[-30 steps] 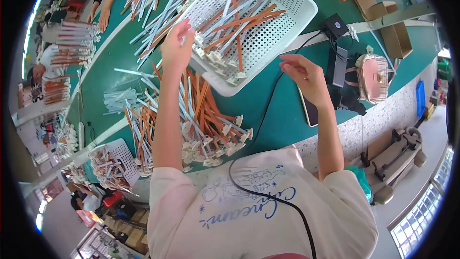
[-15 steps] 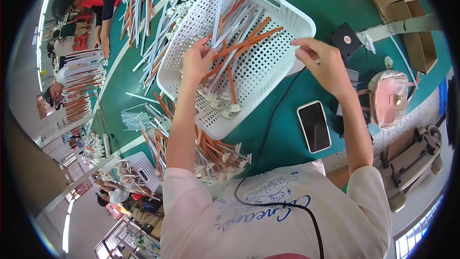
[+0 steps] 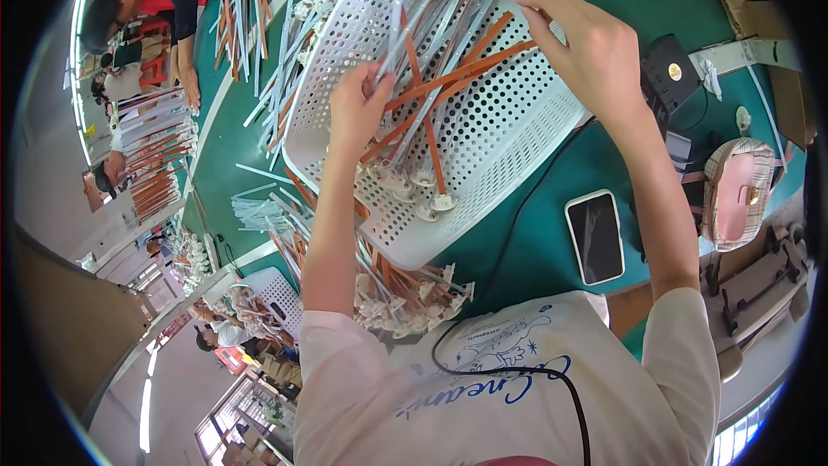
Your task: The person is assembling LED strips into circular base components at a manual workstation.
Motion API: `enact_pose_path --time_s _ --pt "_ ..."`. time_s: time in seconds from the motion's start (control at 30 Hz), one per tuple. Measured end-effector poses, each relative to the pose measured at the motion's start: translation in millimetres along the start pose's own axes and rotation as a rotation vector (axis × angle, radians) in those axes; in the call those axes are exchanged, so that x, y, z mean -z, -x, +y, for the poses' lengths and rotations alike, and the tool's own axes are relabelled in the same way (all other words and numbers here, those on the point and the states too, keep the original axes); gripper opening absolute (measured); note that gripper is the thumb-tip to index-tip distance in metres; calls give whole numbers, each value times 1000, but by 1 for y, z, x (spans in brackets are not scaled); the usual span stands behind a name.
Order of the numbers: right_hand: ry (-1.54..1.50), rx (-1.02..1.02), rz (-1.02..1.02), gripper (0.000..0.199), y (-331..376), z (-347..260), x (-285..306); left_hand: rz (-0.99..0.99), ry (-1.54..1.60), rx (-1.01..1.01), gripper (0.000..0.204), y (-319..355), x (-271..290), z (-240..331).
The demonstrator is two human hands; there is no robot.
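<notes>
My left hand (image 3: 355, 108) is over the left side of a white perforated plastic basket (image 3: 405, 246), closed on a long thin whitish strip (image 3: 398, 22) that rises toward the far wall. Inside the basket lie several orange strips (image 3: 435, 155) and whitish strips, crossing one another, with white disc-like ends (image 3: 442, 202) gathered at the near end. At the basket's right side is my right hand (image 3: 597, 50), fingers apart and bent, the tips close to the upper ends of the orange strips. Whether they touch those strips I cannot tell.
Bundles of similar strips (image 3: 405, 298) lie against the basket's near left side, with more piles beyond. On the green table (image 3: 552, 250) are a phone (image 3: 595, 237), a black box (image 3: 668, 73), a pink plaid bag (image 3: 737, 194) and a black cable. A co-worker's hand (image 3: 187, 82) is far left.
My right hand has moved up and in over the basket's right rim. My left hand stays on the strip. The whole view has shifted slightly, with the basket a little nearer the top edge.
</notes>
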State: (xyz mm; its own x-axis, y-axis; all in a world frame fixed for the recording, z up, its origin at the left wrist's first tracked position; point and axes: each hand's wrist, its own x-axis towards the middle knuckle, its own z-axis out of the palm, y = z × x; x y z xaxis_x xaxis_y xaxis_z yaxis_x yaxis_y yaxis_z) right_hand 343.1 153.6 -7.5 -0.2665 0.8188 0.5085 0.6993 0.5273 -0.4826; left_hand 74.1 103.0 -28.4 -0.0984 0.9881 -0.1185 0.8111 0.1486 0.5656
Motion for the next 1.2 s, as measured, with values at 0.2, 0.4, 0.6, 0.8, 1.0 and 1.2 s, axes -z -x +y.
enact_pose_path --time_s 0.2,0.4,0.6,0.8,1.0,1.2 --pt "-10 29 33 11 2 3 -4 -8 168 167 29 -2 -2 -7" --pt "-57 -11 23 11 -6 -12 7 -513 77 103 39 0 13 17" --pt "-71 -22 24 10 -9 -16 10 -702 79 137 37 0 24 13" --pt "-922 280 672 8 -17 -2 -21 -602 124 114 22 2 20 3" --pt "-114 -68 -40 8 -18 -17 5 -263 506 164 15 1 18 -10" --pt "-1022 268 645 8 -16 -7 -24 -189 456 80 21 2 15 -8"
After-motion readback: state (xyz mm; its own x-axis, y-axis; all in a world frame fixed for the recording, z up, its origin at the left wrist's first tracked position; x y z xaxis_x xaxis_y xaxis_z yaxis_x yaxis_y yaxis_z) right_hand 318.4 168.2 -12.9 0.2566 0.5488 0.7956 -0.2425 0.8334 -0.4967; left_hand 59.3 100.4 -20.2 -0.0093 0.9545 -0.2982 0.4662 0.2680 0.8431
